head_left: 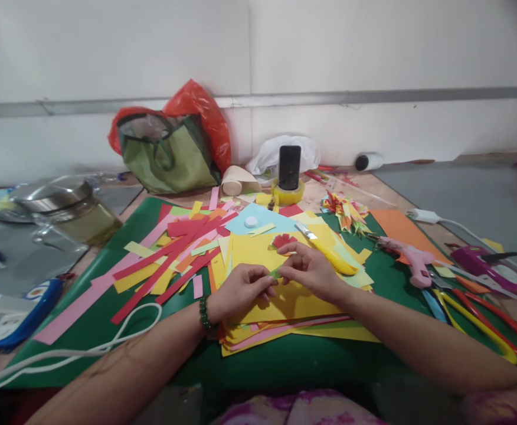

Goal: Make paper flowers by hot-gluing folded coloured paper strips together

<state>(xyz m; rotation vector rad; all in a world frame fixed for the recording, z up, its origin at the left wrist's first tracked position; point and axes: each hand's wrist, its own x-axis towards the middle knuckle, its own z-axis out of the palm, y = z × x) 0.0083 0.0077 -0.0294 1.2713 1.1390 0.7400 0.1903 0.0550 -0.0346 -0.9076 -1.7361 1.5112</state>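
My left hand (246, 290) and my right hand (308, 268) meet over a stack of coloured paper with a yellow sheet (252, 251) on top. Between the fingertips of both is a small green paper strip (276, 273), partly hidden by the fingers. Just beyond my right hand lies a small red fringed paper piece (284, 240). A yellow utility knife (334, 255) with its blade out rests beside that hand on the paper. Left of my left hand, red, pink, yellow and orange paper strips (170, 260) are spread loosely.
A green mat (223, 363) covers the table. At right lie a pink glue gun (411, 257) and red-and-yellow-handled scissors (484, 324). A phone (289, 167) stands on a tape roll (288, 193). A white cable (77, 353) crosses the left; a glass jar (79, 215) is behind.
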